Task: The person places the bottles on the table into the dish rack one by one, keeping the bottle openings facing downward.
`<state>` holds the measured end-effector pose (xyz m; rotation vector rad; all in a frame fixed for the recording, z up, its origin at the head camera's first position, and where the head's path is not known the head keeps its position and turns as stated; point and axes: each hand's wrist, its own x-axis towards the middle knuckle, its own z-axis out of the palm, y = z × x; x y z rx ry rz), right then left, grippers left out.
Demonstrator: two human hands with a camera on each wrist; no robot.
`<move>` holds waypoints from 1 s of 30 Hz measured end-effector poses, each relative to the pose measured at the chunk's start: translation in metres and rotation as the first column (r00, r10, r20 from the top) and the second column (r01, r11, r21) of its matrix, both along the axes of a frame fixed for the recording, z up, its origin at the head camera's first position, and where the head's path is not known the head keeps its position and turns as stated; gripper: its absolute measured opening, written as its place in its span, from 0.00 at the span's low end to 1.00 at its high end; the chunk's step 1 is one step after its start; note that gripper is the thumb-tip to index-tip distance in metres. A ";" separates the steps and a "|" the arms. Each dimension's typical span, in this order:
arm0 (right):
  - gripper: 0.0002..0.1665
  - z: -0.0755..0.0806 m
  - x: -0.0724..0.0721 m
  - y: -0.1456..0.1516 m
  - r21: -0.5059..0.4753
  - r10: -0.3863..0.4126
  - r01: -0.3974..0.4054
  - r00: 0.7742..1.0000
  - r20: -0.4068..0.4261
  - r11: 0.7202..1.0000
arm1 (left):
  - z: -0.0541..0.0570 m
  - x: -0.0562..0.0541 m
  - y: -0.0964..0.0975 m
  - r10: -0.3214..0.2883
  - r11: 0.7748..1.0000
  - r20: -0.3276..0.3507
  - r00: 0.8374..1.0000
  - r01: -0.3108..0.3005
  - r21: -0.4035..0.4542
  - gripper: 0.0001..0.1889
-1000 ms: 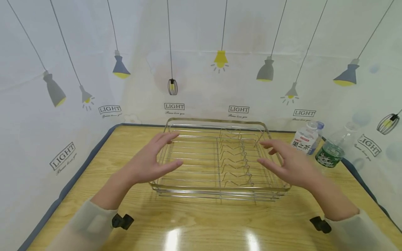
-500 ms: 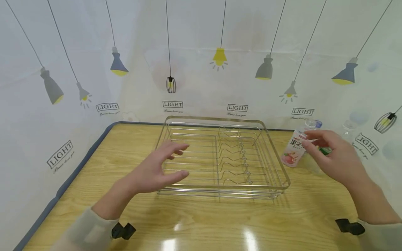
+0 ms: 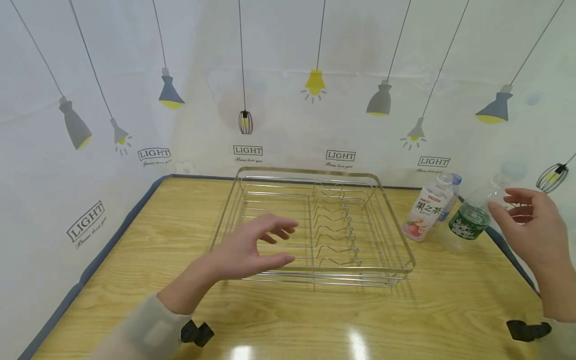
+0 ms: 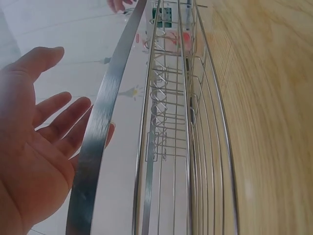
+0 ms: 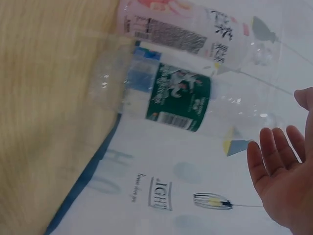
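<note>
A wire dish rack [image 3: 274, 270] of silver metal stands on the wooden table. Over its front left part hovers my left hand [image 3: 243, 247], fingers loosely bent and apart from the thumb, holding nothing. In the left wrist view that hand [image 4: 46, 142] shows beside the rack's flat rim [image 4: 100, 122]. At the right, my right hand [image 3: 535, 230] is raised near the top of a clear bottle with a green label [image 3: 468, 221], its fingers around nothing. The right wrist view shows the fingers apart from the green-labelled bottle [image 5: 178, 95].
A pink fruit-tea bottle [image 3: 425, 212] stands right of the rack, with a blue-labelled bottle [image 3: 451, 197] partly hidden behind it. A white curtain printed with lamps [image 3: 279, 100] encloses the table [image 3: 288, 320] at the back and sides.
My right hand has moved right from the rack's right side, past the pink bottle, to the green-labelled bottle. My left hand has shifted right and nearer over the rack.
</note>
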<state>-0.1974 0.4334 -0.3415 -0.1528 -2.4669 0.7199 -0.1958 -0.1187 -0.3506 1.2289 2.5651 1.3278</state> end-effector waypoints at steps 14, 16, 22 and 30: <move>0.63 -0.038 -0.024 0.030 -0.231 0.131 -0.060 0.942 0.308 0.971 | -0.006 -0.003 0.013 -0.007 1.000 0.121 0.993 0.007 -0.002 0.27; 0.64 -0.041 -0.026 0.031 -0.247 0.144 -0.059 0.929 0.340 0.967 | -0.007 -0.003 0.014 -0.016 1.000 0.129 0.991 0.015 0.009 0.26; 0.66 -0.047 -0.031 0.035 -0.205 0.151 -0.071 0.900 0.409 0.976 | -0.006 -0.002 0.018 -0.034 0.999 0.138 0.990 0.031 0.024 0.25; 0.62 -0.048 -0.028 0.030 -0.162 0.097 -0.040 0.926 0.365 0.986 | -0.005 -0.002 0.020 -0.043 0.999 0.134 0.990 0.041 0.018 0.24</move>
